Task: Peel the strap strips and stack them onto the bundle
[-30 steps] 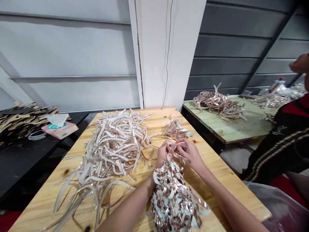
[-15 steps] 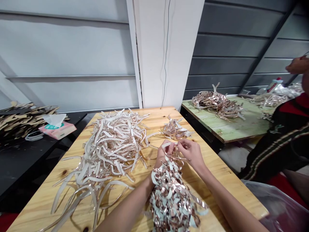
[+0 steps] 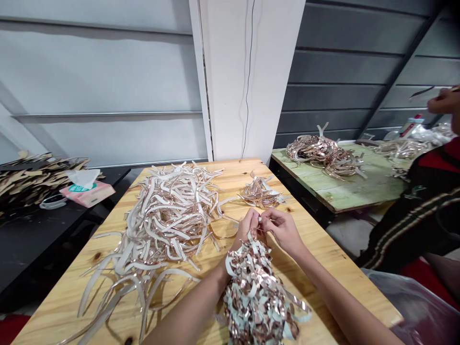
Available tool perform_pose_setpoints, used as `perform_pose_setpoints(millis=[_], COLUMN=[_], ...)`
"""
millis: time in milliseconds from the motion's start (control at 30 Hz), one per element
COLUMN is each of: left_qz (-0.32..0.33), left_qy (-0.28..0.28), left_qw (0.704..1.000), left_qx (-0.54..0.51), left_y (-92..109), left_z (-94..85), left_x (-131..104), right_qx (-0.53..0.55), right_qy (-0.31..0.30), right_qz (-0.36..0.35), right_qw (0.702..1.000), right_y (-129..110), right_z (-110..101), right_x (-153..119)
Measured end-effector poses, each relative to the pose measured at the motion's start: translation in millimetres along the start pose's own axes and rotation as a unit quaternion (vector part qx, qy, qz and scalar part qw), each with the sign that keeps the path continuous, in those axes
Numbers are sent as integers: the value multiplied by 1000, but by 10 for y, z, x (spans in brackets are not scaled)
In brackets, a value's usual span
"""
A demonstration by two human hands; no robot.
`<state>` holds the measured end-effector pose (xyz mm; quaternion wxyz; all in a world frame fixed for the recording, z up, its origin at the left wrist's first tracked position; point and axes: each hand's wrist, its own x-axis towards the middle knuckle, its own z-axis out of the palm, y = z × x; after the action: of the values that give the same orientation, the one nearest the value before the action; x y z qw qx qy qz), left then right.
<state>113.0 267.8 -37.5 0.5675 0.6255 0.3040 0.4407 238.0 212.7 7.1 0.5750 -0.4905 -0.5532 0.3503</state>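
Between my forearms lies a long bundle of curled strips [image 3: 257, 292], shiny rose-gold on one face and pale on the other. My left hand [image 3: 247, 227] is closed at the bundle's far end, fingertips pinched. Close beside it, my right hand [image 3: 282, 230] pinches at the same end, the two sets of fingertips nearly touching. A small pale strip end shows between them; the rest of what they grip is hidden by the fingers. Just beyond my hands sits a small pile of rose-gold strips [image 3: 261, 191]. To the left spreads a large heap of loose strips [image 3: 168, 215].
All this lies on a wooden table [image 3: 309, 306]. A tissue box [image 3: 88, 192] and a stack of brown pieces [image 3: 39, 182] occupy the black table at left. On the green table [image 3: 330, 189] at right is another strip pile [image 3: 325, 155]. A co-worker [image 3: 417, 211] sits there; a plastic bag [image 3: 413, 302] hangs nearby.
The loose strip that looped around my fingers has been drawn in at the bundle's end. My fingertips have come closer together. The co-worker's hand now shows a dark strip.
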Motion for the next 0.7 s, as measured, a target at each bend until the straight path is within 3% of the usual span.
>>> perform_pose_setpoints(millis=[200, 367, 500, 700], left_qz=[45, 95, 125, 125], left_qy=[-47, -51, -70, -34], left_qw=[998, 987, 980, 982], left_qx=[13, 118, 137, 138], left_y=[84, 94, 73, 75], left_z=[0, -51, -87, -52], left_x=[-86, -78, -64, -78], right_qx=[28, -23, -68, -55], right_qy=[13, 33, 39, 50], right_qz=[2, -9, -19, -17], right_qw=[1000, 999, 997, 997], right_y=[-16, 4, 31, 38], right_z=[-17, -14, -10, -9], right_x=[11, 0, -13, -10])
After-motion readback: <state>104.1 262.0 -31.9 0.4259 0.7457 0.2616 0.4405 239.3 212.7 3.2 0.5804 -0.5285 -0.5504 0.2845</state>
